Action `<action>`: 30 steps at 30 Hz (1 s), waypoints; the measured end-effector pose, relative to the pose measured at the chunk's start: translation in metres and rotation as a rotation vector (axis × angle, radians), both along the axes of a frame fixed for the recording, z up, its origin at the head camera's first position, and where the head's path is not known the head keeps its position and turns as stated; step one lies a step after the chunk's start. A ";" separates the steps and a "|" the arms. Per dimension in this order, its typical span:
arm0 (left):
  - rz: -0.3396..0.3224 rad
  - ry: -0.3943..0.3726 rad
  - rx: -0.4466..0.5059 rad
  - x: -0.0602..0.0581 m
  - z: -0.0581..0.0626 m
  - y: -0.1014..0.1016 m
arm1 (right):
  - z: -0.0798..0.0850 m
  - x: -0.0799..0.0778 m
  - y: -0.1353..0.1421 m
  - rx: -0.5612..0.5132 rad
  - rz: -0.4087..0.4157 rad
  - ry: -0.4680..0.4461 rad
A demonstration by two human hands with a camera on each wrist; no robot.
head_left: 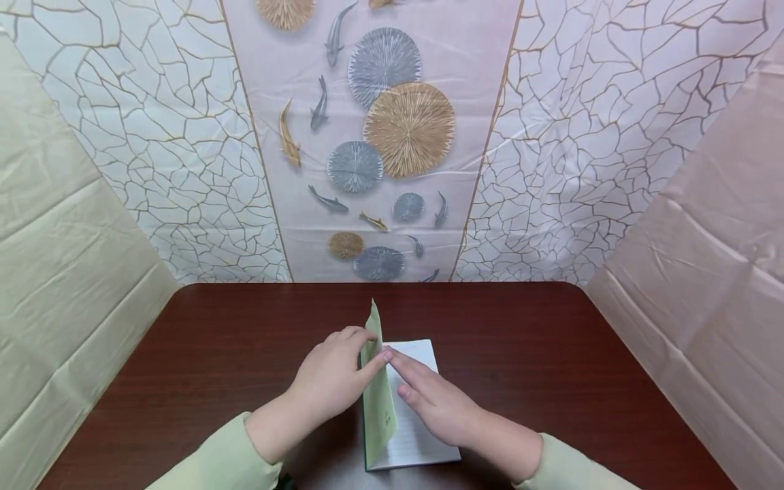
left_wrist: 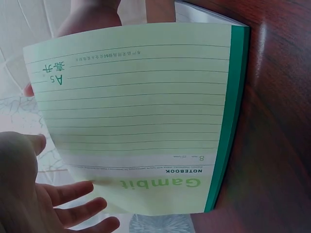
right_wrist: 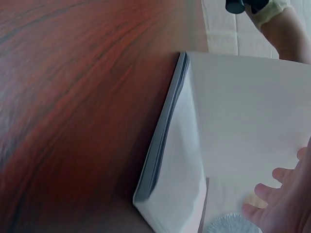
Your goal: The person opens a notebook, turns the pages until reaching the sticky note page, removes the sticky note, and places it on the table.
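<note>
A pale green A5 notebook (head_left: 422, 429) lies on the table, its front cover (left_wrist: 141, 111) raised almost upright along the green spine (left_wrist: 233, 116). White lined pages show to the right of the cover in the head view. My left hand (head_left: 327, 374) is at the cover's outer side, fingers fairly straight and spread near its top corner, the thumb reaching past the free edge. On the inner side, my right hand (head_left: 437, 405) hovers over the pages with extended fingers. Its fingertips come close to the left thumb tip in the head view.
The dark reddish-brown table (head_left: 245, 327) extends around the notebook. Behind it hangs a patterned curtain (head_left: 380, 136) with fish and round motifs. Beige fabric walls (head_left: 704, 258) stand at both sides. Pale green sleeves (head_left: 226, 456) cover the forearms.
</note>
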State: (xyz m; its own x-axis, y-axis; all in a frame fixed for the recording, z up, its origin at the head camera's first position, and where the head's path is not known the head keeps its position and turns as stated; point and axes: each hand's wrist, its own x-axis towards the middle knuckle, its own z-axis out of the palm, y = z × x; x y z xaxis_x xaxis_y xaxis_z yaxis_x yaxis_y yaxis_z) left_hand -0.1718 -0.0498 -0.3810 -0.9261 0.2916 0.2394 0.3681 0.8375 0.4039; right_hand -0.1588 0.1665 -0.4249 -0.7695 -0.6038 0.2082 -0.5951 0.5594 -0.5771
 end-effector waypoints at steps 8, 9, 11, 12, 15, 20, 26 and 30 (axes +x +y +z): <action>0.022 0.010 -0.003 0.001 0.002 -0.004 | -0.003 0.001 -0.007 0.002 0.007 0.016; 0.021 0.012 -0.002 0.001 0.002 -0.004 | -0.004 0.001 -0.007 0.005 0.008 0.026; 0.019 0.014 -0.005 0.001 0.002 -0.005 | -0.004 0.000 -0.007 0.003 0.008 0.044; 0.018 0.016 -0.006 0.001 0.003 -0.005 | -0.005 -0.001 -0.007 -0.001 0.008 0.052; 0.020 0.029 -0.007 0.001 0.005 -0.006 | -0.007 -0.004 -0.005 0.001 -0.006 0.075; 0.027 0.046 0.001 0.003 0.008 -0.010 | -0.012 -0.010 0.005 0.099 -0.046 0.114; 0.045 0.073 0.012 0.005 0.010 -0.018 | -0.019 -0.019 0.024 0.254 -0.033 0.133; 0.049 0.084 0.012 0.005 0.009 -0.024 | -0.025 -0.027 0.040 0.329 -0.017 0.180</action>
